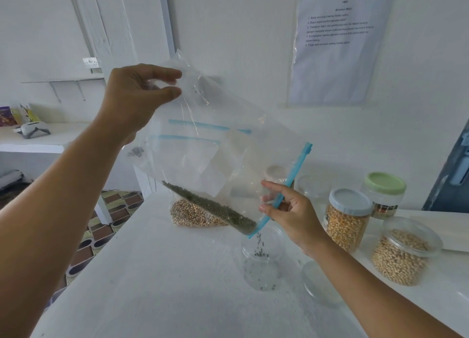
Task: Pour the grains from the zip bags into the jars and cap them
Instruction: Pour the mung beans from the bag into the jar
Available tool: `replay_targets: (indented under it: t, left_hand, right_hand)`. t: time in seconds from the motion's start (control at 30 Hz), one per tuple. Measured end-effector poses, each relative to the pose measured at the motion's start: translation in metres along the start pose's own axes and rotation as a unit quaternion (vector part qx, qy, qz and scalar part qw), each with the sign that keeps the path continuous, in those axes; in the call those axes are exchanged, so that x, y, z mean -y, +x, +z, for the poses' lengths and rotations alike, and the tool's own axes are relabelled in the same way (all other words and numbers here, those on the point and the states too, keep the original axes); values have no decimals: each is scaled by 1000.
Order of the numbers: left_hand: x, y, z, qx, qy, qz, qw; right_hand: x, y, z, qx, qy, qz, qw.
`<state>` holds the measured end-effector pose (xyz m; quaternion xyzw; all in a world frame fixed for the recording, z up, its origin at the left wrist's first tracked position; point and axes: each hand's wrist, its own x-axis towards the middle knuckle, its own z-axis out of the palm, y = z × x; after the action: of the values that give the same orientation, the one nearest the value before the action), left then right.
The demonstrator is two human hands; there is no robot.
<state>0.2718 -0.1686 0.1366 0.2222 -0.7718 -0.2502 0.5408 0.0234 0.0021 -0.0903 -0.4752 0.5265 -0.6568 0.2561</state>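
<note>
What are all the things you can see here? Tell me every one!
zip bag: 1, clear with blue strip, held tilted over the open jar
green grains: dark green, in the bag's low corner, spilling out
open jar: 1, clear, on the table, few grains inside
bag of beige grains: 1, on the table behind
loose lid: 1, clear, right of the open jar
filled jars: 3, blue lid, green lid, one with a clear top, at right
paper sheet: 1, white, on the wall
table: 1, white
left hand: pinches the bag's upper corner
right hand: pinches the blue strip
</note>
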Motion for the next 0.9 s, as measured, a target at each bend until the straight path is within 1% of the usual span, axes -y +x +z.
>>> replay_targets:
  t: [0.4, 0.9]
  left_hand:
    - [1, -2, 2, 28, 4, -10, 1000]
    - [2, 2, 6, 29, -11, -11, 999]
  right_hand:
    - [-3, -6, -3, -10, 1, 2, 1000]
    - [-4, -5, -4, -1, -12, 8, 1000]
